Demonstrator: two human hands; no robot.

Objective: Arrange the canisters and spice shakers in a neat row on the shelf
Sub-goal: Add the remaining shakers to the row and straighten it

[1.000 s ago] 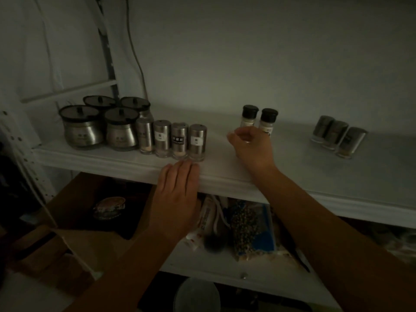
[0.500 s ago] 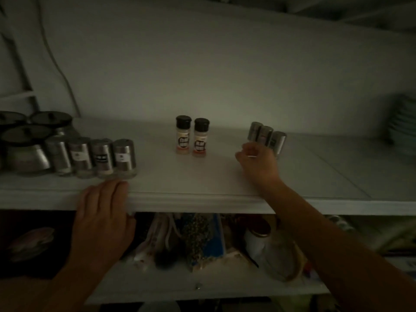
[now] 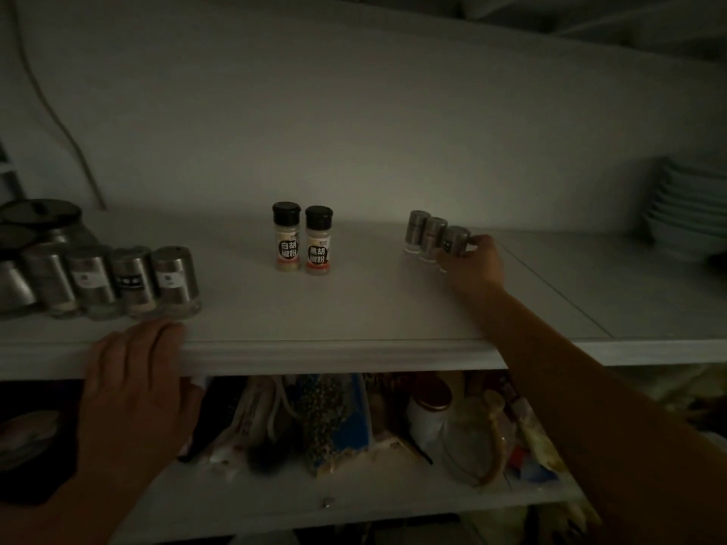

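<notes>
Steel shakers, three of them (image 3: 432, 233), stand touching in a short slanted line on the white shelf (image 3: 354, 308), right at the right hand (image 3: 470, 265). That hand's fingers curl round the nearest shaker (image 3: 456, 241) from its right side, thumb low on its left, so it grips that one. The other two stand just beyond the hand, to its left.

Further left of this hand and well apart from it, two black-capped pepper bottles (image 3: 286, 238) stand upright side by side, almost touching.

The left hand (image 3: 133, 387) lies flat over the shelf's front edge, fingers straight and together, holding nothing. Just beyond its fingertips a row of four steel shakers (image 3: 131, 283) stands close to the edge, each touching the next, labels facing out. Left of that row and behind it, dark-lidded canisters (image 3: 39, 218) are bunched together, partly cut off by the frame.

Far to the right of the right hand a stack of pale bowls (image 3: 688, 214) sits at the back of the shelf. Below both hands the lower shelf (image 3: 275, 501) holds bags, a jar and other dim packages. A cable (image 3: 59, 123) hangs down the wall above the canisters.
</notes>
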